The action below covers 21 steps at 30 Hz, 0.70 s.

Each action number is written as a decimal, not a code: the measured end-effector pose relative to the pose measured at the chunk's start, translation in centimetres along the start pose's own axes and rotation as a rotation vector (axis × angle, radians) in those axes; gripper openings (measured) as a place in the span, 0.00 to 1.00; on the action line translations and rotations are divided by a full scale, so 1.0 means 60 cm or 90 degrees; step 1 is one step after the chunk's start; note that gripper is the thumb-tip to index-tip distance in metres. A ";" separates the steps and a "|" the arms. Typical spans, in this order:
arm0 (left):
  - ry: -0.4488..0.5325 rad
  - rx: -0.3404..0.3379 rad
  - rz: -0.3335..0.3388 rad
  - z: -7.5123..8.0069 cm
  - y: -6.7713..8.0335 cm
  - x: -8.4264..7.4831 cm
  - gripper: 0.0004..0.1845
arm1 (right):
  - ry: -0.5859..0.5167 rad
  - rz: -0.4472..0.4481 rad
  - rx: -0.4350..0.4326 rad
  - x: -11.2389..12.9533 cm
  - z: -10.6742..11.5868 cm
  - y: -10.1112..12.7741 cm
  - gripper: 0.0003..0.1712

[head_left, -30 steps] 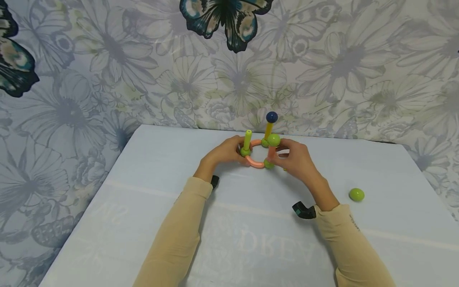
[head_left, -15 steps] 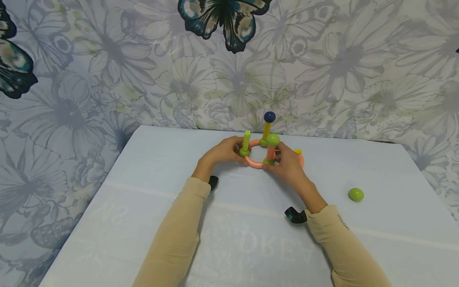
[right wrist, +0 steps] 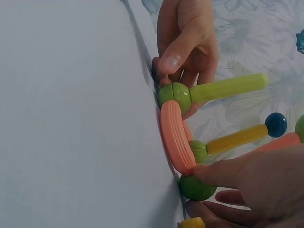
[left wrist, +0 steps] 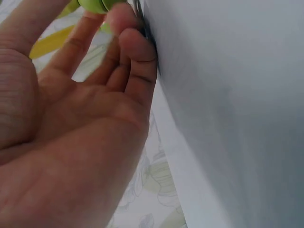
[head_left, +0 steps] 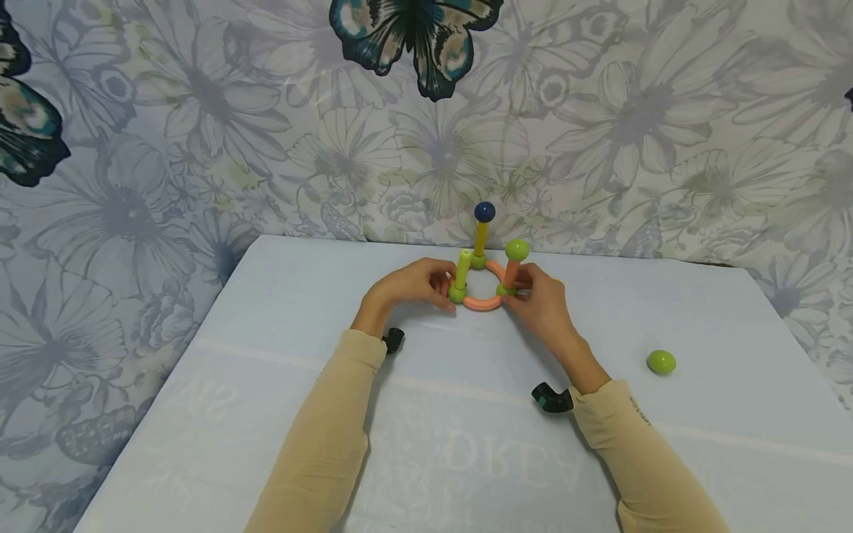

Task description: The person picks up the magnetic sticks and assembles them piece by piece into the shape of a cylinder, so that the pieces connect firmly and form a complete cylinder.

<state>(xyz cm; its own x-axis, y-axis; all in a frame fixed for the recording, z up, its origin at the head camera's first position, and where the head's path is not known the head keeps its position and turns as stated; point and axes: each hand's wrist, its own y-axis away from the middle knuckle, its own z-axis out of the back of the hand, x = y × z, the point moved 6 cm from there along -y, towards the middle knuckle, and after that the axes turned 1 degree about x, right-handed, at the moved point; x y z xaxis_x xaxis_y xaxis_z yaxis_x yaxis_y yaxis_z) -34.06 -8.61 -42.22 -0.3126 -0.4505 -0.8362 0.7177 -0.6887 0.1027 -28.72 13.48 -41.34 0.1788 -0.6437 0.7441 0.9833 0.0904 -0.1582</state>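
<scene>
I see my left hand and right hand each pinching a base ball of the light, rigid ring toy; its joints probably separate easily.

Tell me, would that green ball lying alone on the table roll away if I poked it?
Probably. The green ball looks smooth and rounded, slightly egg-shaped, so it may wobble off crookedly. It lies apart from everything on the flat table, with nothing nearby to stop it. It looks like light plastic, so a gentle poke should do.
</scene>
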 end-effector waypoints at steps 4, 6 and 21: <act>0.007 0.020 -0.009 -0.003 -0.002 -0.001 0.23 | 0.031 -0.001 -0.019 -0.002 0.003 0.002 0.24; 0.004 0.021 -0.007 -0.004 -0.002 -0.001 0.24 | 0.043 0.000 -0.027 -0.001 0.005 0.002 0.23; -0.016 -0.073 -0.022 0.002 -0.008 -0.009 0.14 | 0.087 -0.036 -0.003 0.017 0.016 0.007 0.24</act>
<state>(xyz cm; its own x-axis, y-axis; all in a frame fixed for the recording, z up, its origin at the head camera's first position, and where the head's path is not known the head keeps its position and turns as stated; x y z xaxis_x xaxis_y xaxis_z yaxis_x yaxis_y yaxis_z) -34.30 -8.09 -41.74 -0.3524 -0.4431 -0.8243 0.7721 -0.6354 0.0115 -28.11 13.59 -39.98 0.1164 -0.7456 0.6562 0.9914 0.0476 -0.1218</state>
